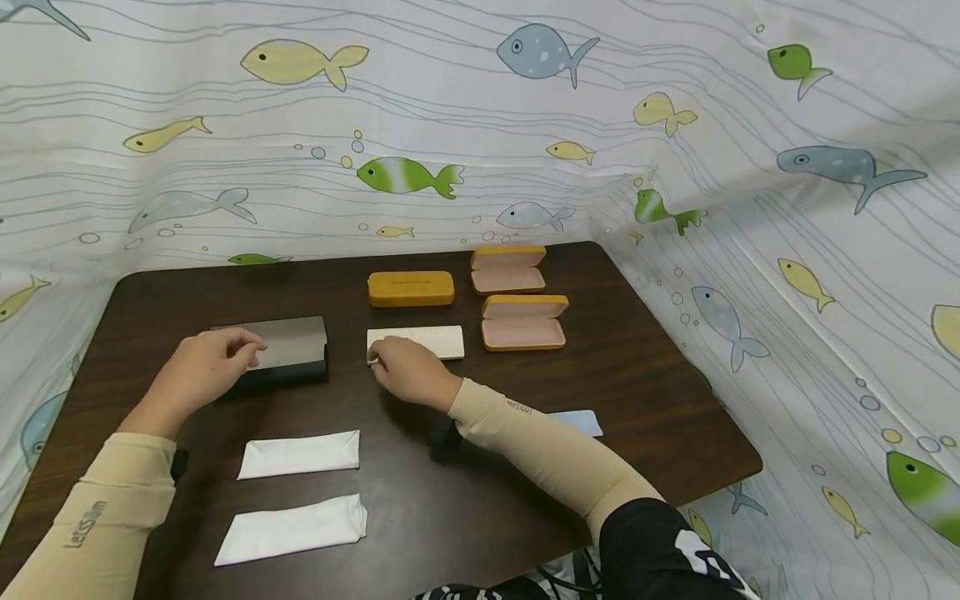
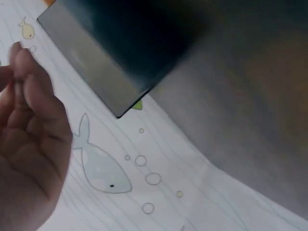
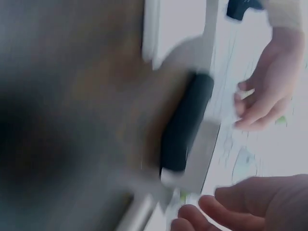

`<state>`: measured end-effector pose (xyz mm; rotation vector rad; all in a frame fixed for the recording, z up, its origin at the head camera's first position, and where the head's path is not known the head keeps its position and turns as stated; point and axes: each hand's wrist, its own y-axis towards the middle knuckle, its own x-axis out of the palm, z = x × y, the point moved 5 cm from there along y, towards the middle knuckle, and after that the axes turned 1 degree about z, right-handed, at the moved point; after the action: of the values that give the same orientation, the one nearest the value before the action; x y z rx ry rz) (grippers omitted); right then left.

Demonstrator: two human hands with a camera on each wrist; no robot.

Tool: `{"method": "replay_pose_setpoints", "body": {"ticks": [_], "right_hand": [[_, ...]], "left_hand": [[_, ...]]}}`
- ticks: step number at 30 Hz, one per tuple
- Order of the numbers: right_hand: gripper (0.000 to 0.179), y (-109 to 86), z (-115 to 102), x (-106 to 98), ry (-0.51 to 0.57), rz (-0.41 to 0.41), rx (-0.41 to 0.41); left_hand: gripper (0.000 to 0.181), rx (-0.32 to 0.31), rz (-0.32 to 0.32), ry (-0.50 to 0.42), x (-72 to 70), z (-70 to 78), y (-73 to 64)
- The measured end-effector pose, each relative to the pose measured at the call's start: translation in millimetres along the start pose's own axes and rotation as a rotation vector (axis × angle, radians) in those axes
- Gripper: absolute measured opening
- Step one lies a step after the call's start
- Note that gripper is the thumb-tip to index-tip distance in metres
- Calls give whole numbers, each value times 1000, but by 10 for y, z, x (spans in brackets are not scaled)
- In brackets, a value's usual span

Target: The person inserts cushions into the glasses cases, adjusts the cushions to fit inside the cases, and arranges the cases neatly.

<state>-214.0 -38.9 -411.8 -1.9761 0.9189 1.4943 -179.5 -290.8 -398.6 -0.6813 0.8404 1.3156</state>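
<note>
My left hand (image 1: 206, 367) hovers at the left part of a grey and black case (image 1: 288, 342), with its fingers loosely bent and nothing visible in them. In the left wrist view this hand (image 2: 33, 139) looks apart from the case (image 2: 103, 53). Over at the left end of a flat cream-white case (image 1: 423, 339), my right hand (image 1: 412, 371) has bent fingers; the head view does not show whether they touch it. In the right wrist view, the right hand's fingers (image 3: 231, 207) hold nothing that can be seen.
Two folded white cloths (image 1: 300, 455) (image 1: 292, 529) lie at the front left. A closed yellow glasses case (image 1: 411, 288) stands at the back, beside two open ones (image 1: 508, 279) (image 1: 524, 333) with pink lining. My right sleeve partly covers a light blue cloth (image 1: 581, 422). A fish-print curtain (image 1: 420, 108) borders the table (image 1: 637, 400).
</note>
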Motion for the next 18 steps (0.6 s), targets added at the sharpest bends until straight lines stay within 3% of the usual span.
{"method": "replay_pose_setpoints", "body": {"ticks": [7,12,18], "right_hand": [[35,-152,-259,293,52,-230,-48],[44,-179,-350,382,-23,-271,-53],[46,-202,-461,486,-65,-275,-68]], "left_hand": [[22,37,-179,90,263,-23,-288],[21,80,-257,61,419,42,-376],[18,74,-295,58,508,56,-448]]}}
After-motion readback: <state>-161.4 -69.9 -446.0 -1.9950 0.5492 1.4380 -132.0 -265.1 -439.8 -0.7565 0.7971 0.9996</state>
